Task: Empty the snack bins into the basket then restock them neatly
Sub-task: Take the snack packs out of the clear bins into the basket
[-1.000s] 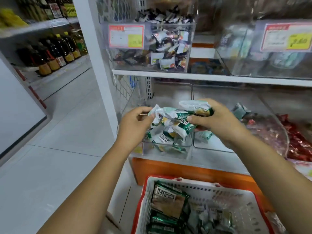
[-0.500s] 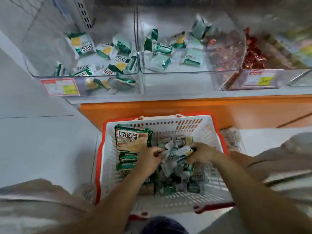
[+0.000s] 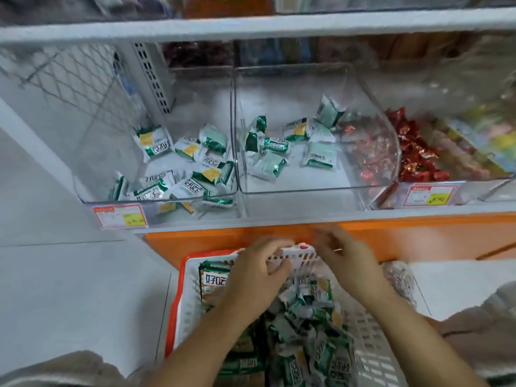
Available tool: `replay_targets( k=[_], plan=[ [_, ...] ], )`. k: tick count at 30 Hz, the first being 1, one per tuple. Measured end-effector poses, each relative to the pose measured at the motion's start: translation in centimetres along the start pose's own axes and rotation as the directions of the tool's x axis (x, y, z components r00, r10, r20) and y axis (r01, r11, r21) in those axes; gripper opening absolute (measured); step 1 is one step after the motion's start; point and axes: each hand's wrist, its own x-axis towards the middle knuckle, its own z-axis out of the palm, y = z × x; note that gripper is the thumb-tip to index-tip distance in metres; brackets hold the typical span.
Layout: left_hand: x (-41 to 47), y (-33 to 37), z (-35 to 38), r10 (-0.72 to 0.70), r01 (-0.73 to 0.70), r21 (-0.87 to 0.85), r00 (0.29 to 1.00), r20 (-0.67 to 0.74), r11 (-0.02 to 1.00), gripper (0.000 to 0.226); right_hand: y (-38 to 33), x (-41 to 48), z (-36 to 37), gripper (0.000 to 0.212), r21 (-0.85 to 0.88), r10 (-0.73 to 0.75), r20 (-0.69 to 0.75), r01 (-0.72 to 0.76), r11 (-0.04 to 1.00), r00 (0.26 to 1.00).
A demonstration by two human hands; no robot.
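Seemingly empty, the left hand (image 3: 257, 280) and right hand (image 3: 346, 263) hang loose-fingered over the far rim of the basket (image 3: 178, 286), though blur hides detail. Packets (image 3: 192, 188) lie in two bins (image 3: 97, 163) beyond. An overfull, hurried grab could drop some on the floor (image 3: 69, 289).

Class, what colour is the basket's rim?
The basket rim is red-orange; the head view shows it best.

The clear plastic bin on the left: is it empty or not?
Not empty. Green-and-white snack packets lie scattered on the floor of the left clear plastic bin.
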Motion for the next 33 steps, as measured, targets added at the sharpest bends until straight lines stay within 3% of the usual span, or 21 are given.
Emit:
replay_targets(
  k=[3,6,8,11,14,17,21,23,26,30,33],
  plan=[
    [3.0,5.7,-4.1,0.232,-0.232,0.014,0.967,-0.107,0.973,0.028,-7.2,2.4,-3.2,0.031,0.154,-0.218,-0.218,0.254,0.955,0.951],
    [7.8,8.5,-5.8,0.268,-0.26,0.071,0.948,-0.174,0.963,0.034,-10.9,7.8,-5.8,0.026,0.028,-0.339,-0.235,0.355,0.935,0.911],
    [11.6,8.4,-5.5,0.208,-0.171,0.2,0.962,-0.177,0.965,0.045,-11.1,12.5,-6.6,0.028,-0.137,-0.279,-0.107,0.264,0.955,0.954],
    [16.8,6.9,-4.4,0.006,0.064,0.326,0.978,-0.21,0.943,0.072,-9.2,18.9,-7.1,0.07,-0.37,-0.145,0.116,0.179,0.912,0.983],
    [19.8,6.2,-3.6,-0.134,0.201,0.349,0.97,-0.205,0.915,0.1,-7.9,22.4,-6.1,0.111,-0.387,-0.028,0.248,0.126,0.913,0.968],
    [21.4,5.6,-3.3,-0.165,0.236,0.424,0.966,-0.198,0.874,0.11,-7.3,24.4,-5.1,0.125,-0.452,-0.003,0.291,0.141,0.881,0.957],
    [22.0,4.3,-2.8,-0.162,0.215,0.498,0.976,-0.147,0.84,0.086,-6.7,24.5,-4.7,0.112,-0.662,-0.01,0.196,0.14,0.737,0.981],
    [22.1,4.1,-2.5,-0.171,0.214,0.546,0.977,-0.129,0.81,0.076,-6.6,23.8,-4.5,0.097,-0.613,-0.021,0.167,0.121,0.781,0.986],
    [22.3,4.1,-2.5,-0.186,0.233,0.503,0.972,-0.143,0.833,0.078,-6.6,23.1,-4.6,0.079,-0.543,-0.023,0.152,0.103,0.833,0.988],
    [22.2,4.1,-2.2,-0.222,0.242,0.504,0.97,-0.1,0.829,0.087,-6.3,22.8,-4.5,0.078,-0.563,-0.028,0.13,0.097,0.821,0.991],
    [22.2,4.3,-2.1,-0.25,0.238,0.538,0.967,-0.052,0.809,0.077,-5.7,23.4,-4.1,0.082,-0.585,0.005,0.155,0.088,0.807,0.988]
  ],
)
